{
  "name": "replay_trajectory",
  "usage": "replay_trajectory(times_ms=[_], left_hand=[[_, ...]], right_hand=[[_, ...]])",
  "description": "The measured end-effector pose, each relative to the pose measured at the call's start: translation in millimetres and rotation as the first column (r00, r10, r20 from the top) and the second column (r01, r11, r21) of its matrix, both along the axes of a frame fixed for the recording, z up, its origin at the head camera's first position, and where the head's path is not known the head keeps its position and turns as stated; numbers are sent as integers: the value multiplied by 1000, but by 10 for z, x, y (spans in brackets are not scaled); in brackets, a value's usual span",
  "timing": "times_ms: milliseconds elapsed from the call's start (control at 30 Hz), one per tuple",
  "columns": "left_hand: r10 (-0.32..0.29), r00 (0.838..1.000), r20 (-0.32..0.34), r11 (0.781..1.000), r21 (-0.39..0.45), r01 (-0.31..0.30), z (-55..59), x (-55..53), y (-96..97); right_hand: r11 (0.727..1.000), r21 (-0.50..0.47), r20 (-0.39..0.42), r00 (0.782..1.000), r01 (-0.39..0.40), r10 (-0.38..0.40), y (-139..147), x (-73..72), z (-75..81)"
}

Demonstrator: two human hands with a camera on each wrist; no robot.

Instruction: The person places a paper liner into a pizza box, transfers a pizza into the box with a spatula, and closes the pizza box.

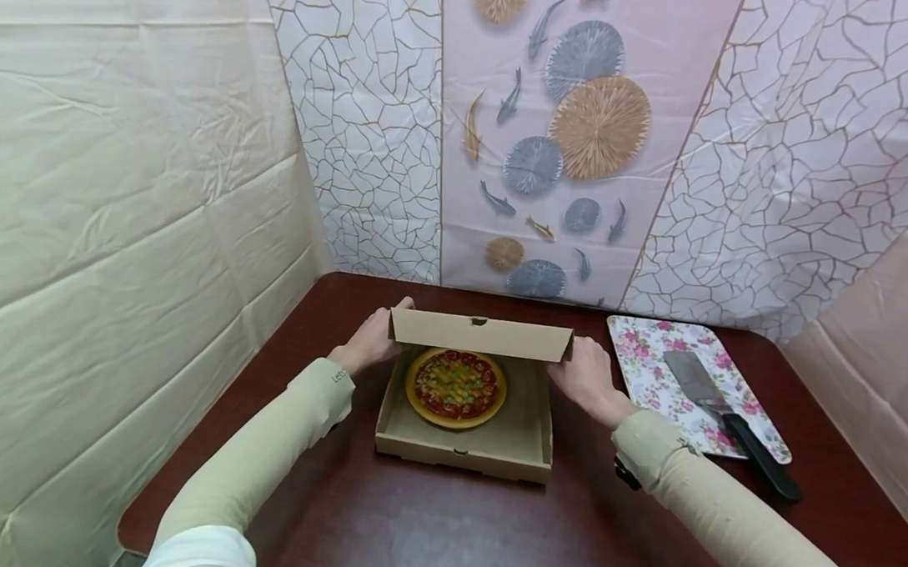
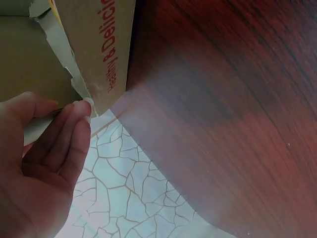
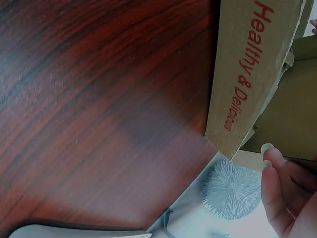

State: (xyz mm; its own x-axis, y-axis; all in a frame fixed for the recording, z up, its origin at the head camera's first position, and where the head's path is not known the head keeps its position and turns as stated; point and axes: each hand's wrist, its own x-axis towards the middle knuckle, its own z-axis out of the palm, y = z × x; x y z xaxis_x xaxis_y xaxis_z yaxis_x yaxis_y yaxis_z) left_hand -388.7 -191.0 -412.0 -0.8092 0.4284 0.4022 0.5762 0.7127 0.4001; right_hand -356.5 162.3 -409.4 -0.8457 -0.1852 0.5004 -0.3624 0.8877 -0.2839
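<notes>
A cardboard pizza box stands on the table, its lid raised partway at the back. Inside, toward the left, lies a round pizza with red, yellow and green topping. My left hand holds the lid's left side; in the left wrist view its thumb and fingers pinch the cardboard edge. On the other side, my right hand grips the lid's right edge, fingers curled at the cardboard in the right wrist view. Red lettering runs along the box's side walls.
To the right lies a flowered cutting board with a broad metal spatula on it, the black handle reaching over the board's near edge. Patterned cloth hangs behind the dark red table, and plain cloth walls stand at both sides.
</notes>
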Motion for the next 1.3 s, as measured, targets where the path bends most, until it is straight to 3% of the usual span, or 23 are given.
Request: replay_trajectory(times_ms=[267,567,900,1133,1300], left_hand=[[0,997,-80,999,32,3,-36,0,34],[38,995,-92,999,27,-36,-10,-154,136],[155,986,60,988,0,-155,48,-283,321],[169,978,119,986,-26,-167,194,-339,343],[178,963,203,984,-40,-173,281,-362,319]], right_hand=[[999,-16,46,998,32,-31,-6,-20,3],[999,-11,43,998,43,-43,36,-142,96],[999,-30,65,997,29,-27,136,-338,151],[997,-59,127,991,49,-41,162,-483,281],[995,-60,165,984,76,-65,165,-518,348]])
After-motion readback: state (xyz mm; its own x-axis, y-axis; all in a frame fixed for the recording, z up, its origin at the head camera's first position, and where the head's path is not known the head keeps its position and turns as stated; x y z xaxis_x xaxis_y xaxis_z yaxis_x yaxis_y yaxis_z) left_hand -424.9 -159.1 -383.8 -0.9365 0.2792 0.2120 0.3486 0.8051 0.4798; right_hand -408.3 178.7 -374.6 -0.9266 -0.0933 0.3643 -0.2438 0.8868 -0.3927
